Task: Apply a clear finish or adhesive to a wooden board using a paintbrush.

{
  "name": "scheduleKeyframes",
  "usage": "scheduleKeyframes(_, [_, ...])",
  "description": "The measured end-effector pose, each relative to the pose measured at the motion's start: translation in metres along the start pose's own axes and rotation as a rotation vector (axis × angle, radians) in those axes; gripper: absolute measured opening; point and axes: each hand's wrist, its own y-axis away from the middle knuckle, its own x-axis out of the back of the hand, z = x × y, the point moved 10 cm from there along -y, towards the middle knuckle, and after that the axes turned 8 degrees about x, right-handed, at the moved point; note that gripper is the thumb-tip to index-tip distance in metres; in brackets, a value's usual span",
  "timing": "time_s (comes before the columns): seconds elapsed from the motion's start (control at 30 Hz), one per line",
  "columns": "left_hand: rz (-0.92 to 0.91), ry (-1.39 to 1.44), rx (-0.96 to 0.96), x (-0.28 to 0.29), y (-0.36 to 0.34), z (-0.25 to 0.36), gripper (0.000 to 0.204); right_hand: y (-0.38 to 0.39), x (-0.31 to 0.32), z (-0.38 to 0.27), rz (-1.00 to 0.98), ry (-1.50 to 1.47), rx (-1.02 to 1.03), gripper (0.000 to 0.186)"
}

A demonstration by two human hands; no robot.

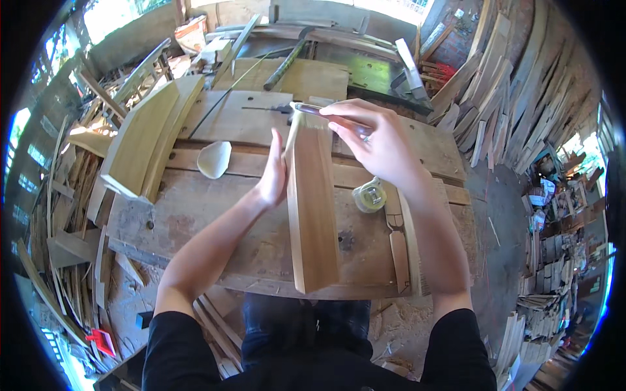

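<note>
A long, smooth wooden board [313, 215] lies lengthwise on a rough wooden workbench [195, 221], its near end reaching the bench's front edge. My left hand [274, 173] presses flat against the board's left edge near its far end. My right hand [375, 140] hovers over the board's far end and grips a thin pencil-like tool [313, 109], whose tip rests at the board's top left corner.
A yellow-green tape measure [370, 195] lies right of the board, with narrow curved wood strips [399, 254] beside it. A pale shell-shaped wood piece [214, 159] and stacked curved boards [147, 140] sit on the left. Scrap planks surround the bench; a green machine table [372, 72] stands behind.
</note>
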Motion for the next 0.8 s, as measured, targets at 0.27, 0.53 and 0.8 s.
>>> scheduleKeyframes(0.27, [-0.066, -0.064, -0.051, -0.017, 0.002, 0.005, 0.104, -0.007, 0.016, -0.014, 0.064, 0.272, 0.113, 0.021])
scheduleKeyframes(0.53, [-0.041, 0.034, -0.096, 0.023, -0.015, 0.019, 0.102, 0.002, -0.018, -0.036, -0.304, -0.042, -0.014, 0.020])
scheduleKeyframes(0.8, [0.095, 0.096, -0.153, 0.059, -0.016, 0.034, 0.100, 0.021, -0.042, -0.055, -0.723, -0.310, -0.051, 0.023])
